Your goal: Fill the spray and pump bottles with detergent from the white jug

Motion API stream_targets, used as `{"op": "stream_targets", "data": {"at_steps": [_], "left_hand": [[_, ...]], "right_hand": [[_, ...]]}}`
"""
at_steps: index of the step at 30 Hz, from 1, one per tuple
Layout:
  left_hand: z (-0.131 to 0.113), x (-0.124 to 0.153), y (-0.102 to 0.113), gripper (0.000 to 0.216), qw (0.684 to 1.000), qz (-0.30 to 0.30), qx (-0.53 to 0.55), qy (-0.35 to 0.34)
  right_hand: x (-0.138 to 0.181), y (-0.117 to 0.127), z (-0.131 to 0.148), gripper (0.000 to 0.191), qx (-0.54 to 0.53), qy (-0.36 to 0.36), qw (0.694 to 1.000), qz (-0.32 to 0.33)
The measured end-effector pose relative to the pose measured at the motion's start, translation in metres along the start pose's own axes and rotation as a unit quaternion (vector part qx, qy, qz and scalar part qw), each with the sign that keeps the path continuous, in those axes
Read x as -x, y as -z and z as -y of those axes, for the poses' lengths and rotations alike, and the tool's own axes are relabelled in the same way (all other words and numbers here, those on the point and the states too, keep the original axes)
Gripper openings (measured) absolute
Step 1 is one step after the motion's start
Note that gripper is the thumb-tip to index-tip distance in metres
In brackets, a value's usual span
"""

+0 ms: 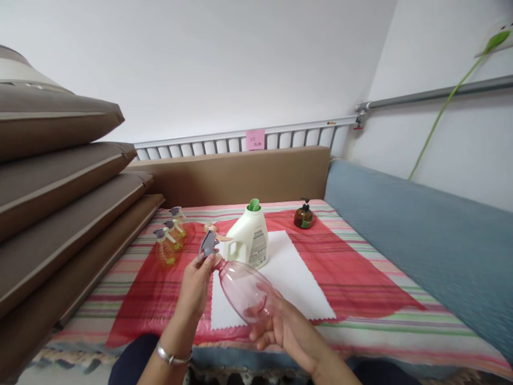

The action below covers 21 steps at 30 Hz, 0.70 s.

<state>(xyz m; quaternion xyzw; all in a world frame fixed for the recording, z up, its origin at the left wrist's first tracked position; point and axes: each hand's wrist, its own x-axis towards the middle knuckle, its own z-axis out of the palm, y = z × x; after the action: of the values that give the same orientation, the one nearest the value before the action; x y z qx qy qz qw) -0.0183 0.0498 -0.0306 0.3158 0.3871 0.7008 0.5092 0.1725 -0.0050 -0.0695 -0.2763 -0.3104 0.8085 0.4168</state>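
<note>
Over the white cloth [288, 278] — right hand [276, 326] cradles pink bottle [244, 289], left hand [196, 283] grips its sprayer [208, 245].

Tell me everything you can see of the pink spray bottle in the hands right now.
The pink spray bottle is clear, pink-tinted plastic with a rounded oval body; it looks empty, though that is hard to confirm. It is tilted, neck pointing up and left, above the white cloth. A grey trigger head with a pale nozzle sits at the neck. The left hand grips the neck just below the head; the right hand cradles the base from below.
</note>
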Motion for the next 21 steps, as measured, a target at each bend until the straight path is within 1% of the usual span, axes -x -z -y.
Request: {"op": "stream_targets", "data": {"at_steps": [4,9,11,13,15,17,19,21], "left_hand": [[-0.001,0.002,0.000,0.023,1.000,0.014,0.019,0.012],[-0.002,0.006,-0.002,0.023,0.999,0.030,0.022,0.013],[-0.001,0.008,-0.003,0.024,0.999,0.037,0.008,0.006],[0.001,0.009,-0.002,0.024,0.999,0.036,-0.013,-0.003],[0.004,0.011,-0.001,0.026,0.999,0.029,-0.039,-0.011],[0.006,0.011,0.000,0.027,0.998,0.019,-0.060,-0.019],[0.006,0.011,0.000,0.028,0.997,0.014,-0.071,-0.025],[0.006,0.011,0.000,0.028,0.997,0.015,-0.073,-0.025]], "right_hand": [[-0.004,0.003,-0.002,0.054,-0.030,-0.040,0.999,0.007],[-0.006,0.003,0.000,0.061,-0.069,-0.079,0.994,0.006],[-0.008,0.003,0.000,0.064,-0.078,-0.083,0.993,-0.006],[-0.009,0.002,-0.001,0.066,-0.079,-0.071,0.993,-0.040],[-0.009,0.001,-0.002,0.065,-0.070,-0.043,0.993,-0.081],[-0.008,-0.001,-0.004,0.063,-0.062,-0.006,0.993,-0.098],[-0.006,-0.002,-0.005,0.061,-0.072,0.033,0.994,-0.079],[-0.003,-0.003,-0.004,0.062,-0.089,0.062,0.993,-0.045]]}}
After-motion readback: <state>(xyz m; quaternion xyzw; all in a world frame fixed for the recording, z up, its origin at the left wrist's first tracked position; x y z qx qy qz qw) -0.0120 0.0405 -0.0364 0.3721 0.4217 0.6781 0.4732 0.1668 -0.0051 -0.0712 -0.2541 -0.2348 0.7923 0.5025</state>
